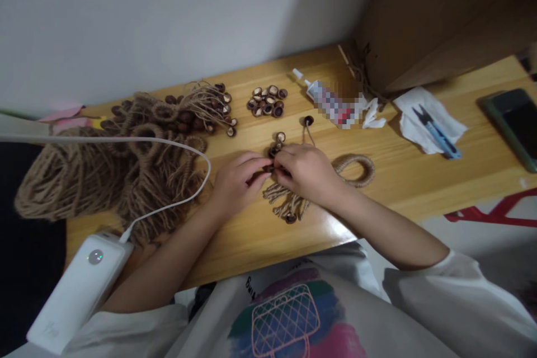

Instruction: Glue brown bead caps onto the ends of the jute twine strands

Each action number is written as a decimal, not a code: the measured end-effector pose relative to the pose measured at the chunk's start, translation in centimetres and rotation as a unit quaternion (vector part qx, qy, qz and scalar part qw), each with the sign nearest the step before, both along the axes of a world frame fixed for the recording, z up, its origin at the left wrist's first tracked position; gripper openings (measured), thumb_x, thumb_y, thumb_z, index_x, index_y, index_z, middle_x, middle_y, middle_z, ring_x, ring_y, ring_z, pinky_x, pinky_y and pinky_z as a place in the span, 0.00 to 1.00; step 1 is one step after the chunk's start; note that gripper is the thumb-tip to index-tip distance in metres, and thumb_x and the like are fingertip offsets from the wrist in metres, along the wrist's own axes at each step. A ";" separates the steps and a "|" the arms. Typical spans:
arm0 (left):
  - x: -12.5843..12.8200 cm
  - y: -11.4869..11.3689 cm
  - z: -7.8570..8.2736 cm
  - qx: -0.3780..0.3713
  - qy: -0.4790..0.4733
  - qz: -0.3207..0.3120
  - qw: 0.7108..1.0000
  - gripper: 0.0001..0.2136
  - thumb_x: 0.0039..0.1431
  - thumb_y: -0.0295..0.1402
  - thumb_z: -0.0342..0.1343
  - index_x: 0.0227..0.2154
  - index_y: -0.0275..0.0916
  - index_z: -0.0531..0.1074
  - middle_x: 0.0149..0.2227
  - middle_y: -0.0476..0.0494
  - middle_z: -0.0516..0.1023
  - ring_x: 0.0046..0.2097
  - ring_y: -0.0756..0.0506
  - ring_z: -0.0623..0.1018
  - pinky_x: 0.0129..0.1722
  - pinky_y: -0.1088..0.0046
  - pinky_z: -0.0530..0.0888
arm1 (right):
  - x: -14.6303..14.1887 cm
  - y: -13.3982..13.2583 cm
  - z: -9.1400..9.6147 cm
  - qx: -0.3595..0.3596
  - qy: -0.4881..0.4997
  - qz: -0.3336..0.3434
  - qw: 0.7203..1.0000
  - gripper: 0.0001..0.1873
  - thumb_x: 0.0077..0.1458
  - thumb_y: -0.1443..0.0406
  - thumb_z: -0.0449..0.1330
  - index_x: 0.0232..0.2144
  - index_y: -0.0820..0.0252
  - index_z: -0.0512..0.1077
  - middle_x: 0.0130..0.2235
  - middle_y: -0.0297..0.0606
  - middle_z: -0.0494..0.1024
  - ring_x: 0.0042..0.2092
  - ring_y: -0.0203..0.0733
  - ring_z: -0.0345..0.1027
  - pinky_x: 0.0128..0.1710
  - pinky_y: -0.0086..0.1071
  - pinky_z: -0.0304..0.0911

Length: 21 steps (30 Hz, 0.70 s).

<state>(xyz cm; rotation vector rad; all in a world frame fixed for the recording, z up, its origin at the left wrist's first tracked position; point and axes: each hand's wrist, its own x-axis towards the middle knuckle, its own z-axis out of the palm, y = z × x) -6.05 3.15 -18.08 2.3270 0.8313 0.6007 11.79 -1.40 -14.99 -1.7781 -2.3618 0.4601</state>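
My left hand [241,182] and my right hand [308,170] meet over the table, fingertips nearly touching. Pinched between them is a small dark brown nut shell [268,168]; the right fingers partly hide it. Just beyond the fingers sit a few more shells, one of them a pale-faced nut shell [280,137]. Under my right hand lies a twisted jute rope tassel [289,201], its wrapped loop [364,172] showing to the right of my wrist. One cord from it ends in a dark shell [308,121] above the hand, another in a shell [290,217] below.
Behind lie a cluster of nut shells [268,102] and a glue tube [327,102]. Blue thread snips [438,133] rest on white tissue [405,106], near a phone [514,123]. Jute cord [71,173] is heaped left, beside a white power bank [79,291] and its cable.
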 end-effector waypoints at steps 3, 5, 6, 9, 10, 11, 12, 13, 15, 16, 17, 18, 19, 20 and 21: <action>0.0 0.0 0.0 -0.001 -0.005 -0.001 1.000 0.08 0.59 0.30 0.54 0.40 0.38 0.75 0.41 0.42 0.78 0.36 0.49 0.76 0.36 0.73 0.74 | 0.0 0.0 0.2 -0.008 -0.003 -0.001 1.000 0.08 0.56 0.67 0.56 0.35 0.66 0.74 0.34 0.44 0.75 0.38 0.45 0.67 0.35 0.33 0.52; 0.0 0.0 0.1 -0.004 -0.011 -0.001 1.000 0.08 0.59 0.30 0.55 0.40 0.37 0.75 0.40 0.42 0.78 0.33 0.50 0.76 0.34 0.74 0.73 | 0.0 0.0 0.3 -0.013 -0.002 -0.001 1.000 0.08 0.56 0.67 0.56 0.35 0.65 0.74 0.34 0.43 0.75 0.38 0.45 0.68 0.35 0.33 0.52; 0.0 0.1 0.1 -0.006 -0.020 -0.001 1.000 0.08 0.59 0.30 0.55 0.40 0.37 0.75 0.40 0.42 0.78 0.32 0.50 0.75 0.33 0.74 0.73 | 0.0 0.0 0.4 -0.013 0.001 -0.002 1.000 0.08 0.56 0.67 0.56 0.35 0.65 0.74 0.34 0.43 0.75 0.38 0.45 0.68 0.35 0.33 0.52; 0.0 0.3 0.3 -0.019 -0.052 -0.007 0.998 0.07 0.58 0.30 0.56 0.39 0.37 0.75 0.38 0.43 0.79 0.33 0.50 0.76 0.33 0.76 0.73 | 0.1 -0.1 0.6 -0.003 0.011 -0.007 1.000 0.08 0.56 0.67 0.56 0.34 0.65 0.74 0.34 0.43 0.75 0.37 0.45 0.68 0.36 0.33 0.53; 0.0 0.4 0.3 -0.025 -0.059 -0.008 0.998 0.07 0.58 0.30 0.57 0.39 0.37 0.75 0.38 0.43 0.79 0.34 0.50 0.76 0.32 0.76 0.73 | 0.1 -0.2 0.6 0.002 0.014 -0.008 1.000 0.08 0.56 0.67 0.56 0.34 0.65 0.74 0.34 0.43 0.75 0.37 0.45 0.67 0.36 0.33 0.53; 0.0 0.4 0.4 -0.032 -0.063 -0.008 0.997 0.07 0.58 0.31 0.57 0.39 0.38 0.75 0.37 0.43 0.79 0.34 0.50 0.76 0.31 0.77 0.73 | 0.1 -0.3 0.7 0.007 0.018 -0.007 1.000 0.08 0.56 0.67 0.56 0.34 0.65 0.74 0.34 0.43 0.75 0.37 0.45 0.67 0.36 0.33 0.53; 0.0 0.5 0.4 -0.039 -0.065 -0.007 0.997 0.07 0.58 0.31 0.57 0.39 0.38 0.75 0.37 0.44 0.79 0.33 0.51 0.75 0.30 0.78 0.72 | 0.2 -0.3 0.7 0.011 0.022 -0.006 1.000 0.08 0.55 0.67 0.56 0.34 0.65 0.74 0.34 0.43 0.75 0.37 0.45 0.67 0.36 0.33 0.53; 0.0 0.5 0.4 -0.046 -0.068 -0.004 0.997 0.07 0.58 0.32 0.57 0.39 0.38 0.75 0.36 0.44 0.78 0.31 0.51 0.75 0.28 0.78 0.71 | 0.2 -0.4 0.7 0.015 0.026 -0.005 1.000 0.08 0.55 0.67 0.56 0.34 0.65 0.74 0.34 0.43 0.75 0.37 0.45 0.67 0.36 0.34 0.53; 0.0 0.6 0.5 -0.053 -0.077 -0.001 0.996 0.07 0.57 0.32 0.58 0.38 0.37 0.75 0.35 0.44 0.78 0.29 0.52 0.73 0.26 0.79 0.70 | 0.3 -0.5 0.6 0.025 0.033 -0.002 0.999 0.08 0.55 0.67 0.55 0.34 0.65 0.74 0.34 0.43 0.75 0.37 0.45 0.67 0.36 0.34 0.53; 0.0 0.6 0.5 -0.054 -0.082 -0.001 0.995 0.07 0.57 0.32 0.58 0.38 0.37 0.75 0.35 0.44 0.78 0.28 0.53 0.73 0.25 0.80 0.69 | 0.3 -0.5 0.6 0.028 0.035 -0.001 0.999 0.09 0.56 0.67 0.55 0.35 0.65 0.74 0.34 0.43 0.75 0.37 0.45 0.67 0.36 0.34 0.53; 0.0 0.6 0.5 -0.055 -0.085 -0.002 0.995 0.07 0.57 0.31 0.58 0.38 0.37 0.75 0.34 0.45 0.77 0.28 0.53 0.72 0.25 0.80 0.69 | 0.3 -0.5 0.6 0.030 0.035 0.001 0.999 0.09 0.56 0.68 0.54 0.35 0.65 0.74 0.34 0.43 0.75 0.37 0.45 0.67 0.36 0.34 0.53; 0.0 0.6 0.5 -0.056 -0.086 -0.004 0.995 0.07 0.57 0.31 0.58 0.38 0.37 0.75 0.34 0.45 0.77 0.28 0.53 0.72 0.25 0.80 0.69 | 0.3 -0.5 0.6 0.031 0.033 0.002 0.999 0.09 0.56 0.68 0.54 0.35 0.65 0.74 0.34 0.43 0.75 0.37 0.45 0.67 0.36 0.34 0.53; 0.0 0.6 0.6 -0.057 -0.085 -0.005 0.995 0.07 0.57 0.31 0.59 0.38 0.37 0.75 0.34 0.45 0.77 0.28 0.54 0.71 0.25 0.80 0.69 | 0.3 -0.5 0.6 0.030 0.032 0.004 0.999 0.09 0.56 0.68 0.54 0.36 0.65 0.74 0.34 0.43 0.75 0.37 0.45 0.67 0.36 0.34 0.53; 0.0 0.6 0.6 -0.057 -0.085 -0.007 0.995 0.07 0.57 0.31 0.59 0.39 0.37 0.75 0.34 0.45 0.77 0.28 0.54 0.71 0.25 0.80 0.69 | 0.3 -0.5 0.6 0.029 0.031 0.004 0.999 0.09 0.56 0.68 0.54 0.36 0.66 0.74 0.34 0.43 0.75 0.37 0.45 0.67 0.36 0.34 0.53; 0.0 0.6 0.6 -0.056 -0.085 -0.009 0.995 0.07 0.57 0.31 0.59 0.39 0.37 0.75 0.34 0.45 0.76 0.27 0.54 0.71 0.25 0.80 0.68 | 0.3 -0.4 0.6 0.028 0.031 0.002 0.999 0.09 0.56 0.68 0.54 0.36 0.66 0.74 0.34 0.43 0.75 0.37 0.45 0.67 0.36 0.34 0.53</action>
